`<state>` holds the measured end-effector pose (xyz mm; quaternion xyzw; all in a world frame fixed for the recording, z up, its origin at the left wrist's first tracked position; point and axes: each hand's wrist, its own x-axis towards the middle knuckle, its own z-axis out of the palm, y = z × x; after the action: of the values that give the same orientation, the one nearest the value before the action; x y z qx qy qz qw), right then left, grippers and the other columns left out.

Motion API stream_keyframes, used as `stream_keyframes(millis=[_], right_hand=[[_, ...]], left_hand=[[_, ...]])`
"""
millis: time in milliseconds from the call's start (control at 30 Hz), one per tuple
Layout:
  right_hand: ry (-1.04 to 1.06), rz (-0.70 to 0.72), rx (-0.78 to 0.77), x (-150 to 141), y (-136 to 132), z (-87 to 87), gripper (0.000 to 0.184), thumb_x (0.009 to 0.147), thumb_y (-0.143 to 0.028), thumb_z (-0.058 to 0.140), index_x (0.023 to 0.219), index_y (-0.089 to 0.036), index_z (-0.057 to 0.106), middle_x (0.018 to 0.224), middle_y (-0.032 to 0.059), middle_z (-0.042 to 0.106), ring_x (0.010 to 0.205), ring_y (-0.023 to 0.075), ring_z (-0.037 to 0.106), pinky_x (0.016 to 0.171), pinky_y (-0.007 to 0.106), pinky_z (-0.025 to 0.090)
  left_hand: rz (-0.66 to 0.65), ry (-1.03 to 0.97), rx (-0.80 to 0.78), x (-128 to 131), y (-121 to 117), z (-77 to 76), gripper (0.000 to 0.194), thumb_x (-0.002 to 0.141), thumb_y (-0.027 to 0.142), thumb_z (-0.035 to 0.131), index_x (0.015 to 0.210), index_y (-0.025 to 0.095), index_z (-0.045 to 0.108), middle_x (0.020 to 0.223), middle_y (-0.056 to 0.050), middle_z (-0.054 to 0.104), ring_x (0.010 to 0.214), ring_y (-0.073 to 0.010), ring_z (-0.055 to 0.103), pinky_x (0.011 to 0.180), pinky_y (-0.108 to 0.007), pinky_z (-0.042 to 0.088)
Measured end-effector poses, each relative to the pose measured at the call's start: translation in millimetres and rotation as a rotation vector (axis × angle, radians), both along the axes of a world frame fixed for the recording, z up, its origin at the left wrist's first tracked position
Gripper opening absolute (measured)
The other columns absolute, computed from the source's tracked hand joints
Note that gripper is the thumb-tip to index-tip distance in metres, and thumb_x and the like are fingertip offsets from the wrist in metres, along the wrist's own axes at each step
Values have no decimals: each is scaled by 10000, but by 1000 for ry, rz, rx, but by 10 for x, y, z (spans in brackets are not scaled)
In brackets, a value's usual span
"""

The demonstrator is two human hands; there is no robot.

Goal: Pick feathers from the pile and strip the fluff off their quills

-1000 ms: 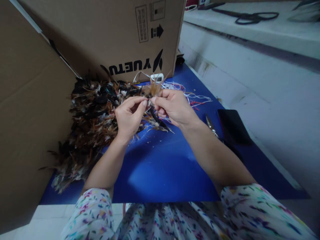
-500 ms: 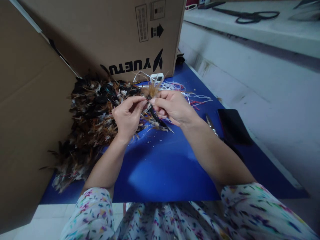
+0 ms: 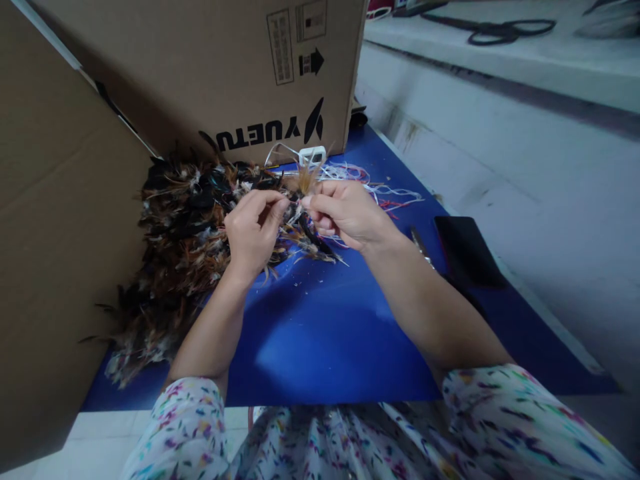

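Observation:
My right hand [image 3: 347,213] is closed in a pinch on a small bunch of feathers [image 3: 309,179], whose tan tips fan upward above the fingers. To its left, my left hand [image 3: 254,230] also pinches, finger and thumb pressed together on what looks like a fine thread running across to the right fingertips. A narrow gap separates the two hands. Beneath and left of them spreads a large heap of brown and black feathers [image 3: 185,233]. Some loose dark feathers [image 3: 315,243] lie just under the hands on the blue table [image 3: 320,340].
Cardboard boxes [image 3: 165,67] wall off the back and left. White and red strings [image 3: 395,195] and a small white device [image 3: 312,156] lie behind the hands. On the right are a black phone [image 3: 469,250] and scissors partly under my forearm [image 3: 420,245]. Large scissors [image 3: 500,32] rest on the ledge.
My left hand has drawn slightly left, widening the gap between the fingertips, with a thin thread showing there. My right hand keeps its pinch on the feathers.

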<state>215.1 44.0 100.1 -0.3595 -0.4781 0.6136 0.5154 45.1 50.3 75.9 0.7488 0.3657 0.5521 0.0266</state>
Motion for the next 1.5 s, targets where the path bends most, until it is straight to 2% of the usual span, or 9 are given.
stream_keyframes(millis=[100,200,433,533,767,1067,1233,1367,1500], right_hand=[[14,34,-27,6,-6,10,345,805,-48,647,529,-166,477,444,-56,490,339,8,360,326,141,258],[25,81,-60,11,-10,16,337,805,-35,631,532,-161,478,438,-56,494,336,5,357,322,130,257],[37,211,-117,42,4,-5,296,780,10,572,548,-154,489,440,-49,509,330,10,359,311,124,256],[41,238,-128,43,12,-19,292,788,-2,578,557,-156,489,440,-50,505,333,13,359,312,124,258],[7,242,-139,14,16,-51,282,791,-40,648,582,-159,502,476,-39,552,360,22,410,338,133,301],[-238,58,152,86,6,-30,120,770,-58,725,756,-151,650,605,1,668,501,84,603,465,194,484],[-335,-46,327,125,-32,-25,88,780,-85,683,796,-168,658,651,-9,670,554,86,594,536,221,493],[-436,-184,493,132,-42,-42,82,752,-114,698,789,-180,666,727,-6,679,697,119,626,650,252,503],[-483,-227,555,147,-34,-40,61,765,-127,688,795,-180,683,791,6,680,768,134,627,717,271,492]], left_hand=[[-154,-183,-144,30,11,-13,233,907,417,654,843,193,660,821,-5,666,519,-72,565,505,-224,459],[-281,-320,-223,82,17,-39,255,875,442,688,823,198,636,913,-18,677,469,-53,545,398,-206,399],[-443,-477,-356,168,-20,-86,279,876,470,684,837,216,574,829,5,696,410,-47,522,351,-188,362],[-423,-484,-373,185,-23,-106,320,869,515,675,847,225,542,801,14,696,410,-55,528,354,-194,366],[-219,-395,-360,188,-27,-117,401,859,632,612,856,242,519,727,19,651,481,-89,560,429,-228,413],[-235,-378,-372,161,50,-147,375,863,595,637,838,234,540,687,26,620,471,-86,533,454,-241,412],[-276,-397,-410,167,70,-171,369,849,587,660,840,233,557,678,27,621,460,-86,526,439,-245,402],[-299,-458,-499,181,69,-156,428,787,626,706,847,237,539,673,32,625,445,-81,518,433,-244,416],[-345,-518,-576,182,68,-128,481,712,620,778,847,244,509,644,49,618,421,-75,505,410,-233,407]])
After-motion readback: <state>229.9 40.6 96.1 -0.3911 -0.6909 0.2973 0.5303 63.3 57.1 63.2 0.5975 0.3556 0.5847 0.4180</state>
